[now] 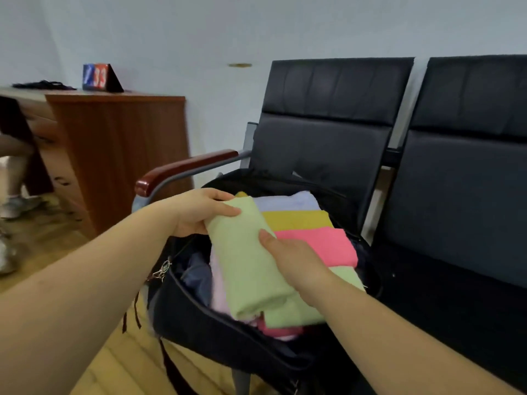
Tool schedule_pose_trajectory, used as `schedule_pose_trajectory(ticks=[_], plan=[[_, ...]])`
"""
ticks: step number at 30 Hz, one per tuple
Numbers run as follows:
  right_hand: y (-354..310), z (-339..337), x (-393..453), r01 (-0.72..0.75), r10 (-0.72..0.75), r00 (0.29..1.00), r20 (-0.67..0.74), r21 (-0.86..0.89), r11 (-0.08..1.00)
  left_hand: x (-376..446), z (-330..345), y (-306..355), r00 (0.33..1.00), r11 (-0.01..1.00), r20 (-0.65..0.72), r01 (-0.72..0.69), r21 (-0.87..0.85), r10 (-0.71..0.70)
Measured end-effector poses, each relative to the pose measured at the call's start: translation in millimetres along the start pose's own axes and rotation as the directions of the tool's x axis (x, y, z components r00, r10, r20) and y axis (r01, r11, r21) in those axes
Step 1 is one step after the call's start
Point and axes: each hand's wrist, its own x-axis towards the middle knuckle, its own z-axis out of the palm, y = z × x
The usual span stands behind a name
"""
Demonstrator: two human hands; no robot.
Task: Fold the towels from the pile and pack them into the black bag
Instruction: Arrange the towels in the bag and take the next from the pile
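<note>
A black bag [216,334] lies open on the seat of a black chair. Inside it are folded towels: a pale blue one [288,201] at the back, a yellow one [299,219], a pink one [325,246] and another light green one [346,276] under my right wrist. A folded light green towel [245,266] lies over the bag's left half. My left hand [199,212] grips its far end, thumb on top. My right hand [293,258] holds its right edge, thumb on the cloth. A pale pink towel [218,292] shows below it.
Two black padded chairs [467,172] stand side by side against a white wall; the left one has a wooden armrest [182,169]. A wooden desk [122,155] with a number sign [99,76] stands to the left. A person's feet [17,206] show at the far left on the wooden floor.
</note>
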Motion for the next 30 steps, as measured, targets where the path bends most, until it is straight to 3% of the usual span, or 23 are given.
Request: schedule_pose_trajectory(ticks=[4, 7, 11, 17, 21, 23, 25, 28, 30], plan=[[6, 28, 9, 0.077, -0.078, 0.995, -0.062, -0.018, 0.997, 23, -11, -14, 0.964, 0.998, -0.263, -0.054, -0.036, 0.043], [16, 40, 11, 0.185, -0.208, 0.974, -0.093, -0.212, 0.96, 39, -8, -35, 0.926, 0.998, -0.373, -0.056, 0.013, 0.057], [35, 50, 9, 0.269, -0.337, 0.938, -0.076, -0.455, 0.849, 59, 6, -60, 0.915, 0.986, -0.389, -0.041, 0.162, 0.102], [46, 51, 13, 0.28, -0.376, 0.924, -0.069, -0.546, 0.789, 72, 15, -75, 0.917, 0.966, -0.373, -0.045, 0.255, 0.141], [52, 49, 15, 0.3, -0.632, 0.771, -0.083, -0.827, 0.475, 71, 17, -78, 0.874, 0.938, -0.447, -0.032, 0.345, 0.194], [55, 44, 13, 0.316, -0.677, 0.736, -0.017, -0.875, 0.366, 61, 22, -73, 0.846, 0.847, -0.425, -0.059, 0.528, 0.323], [64, 39, 12, 0.346, -0.659, 0.748, 0.081, -0.895, 0.282, 49, 31, -69, 0.872, 0.686, -0.292, -0.067, 0.725, 0.394], [69, 40, 3, 0.335, -0.46, 0.867, 0.193, -0.908, 0.25, 36, 50, -78, 0.979, 0.301, -0.015, -0.049, 0.952, 0.206], [75, 42, 0, 0.345, -0.358, 0.904, 0.233, -0.892, 0.291, 35, 56, -90, 0.995, 0.236, 0.052, -0.07, 0.969, 0.081]])
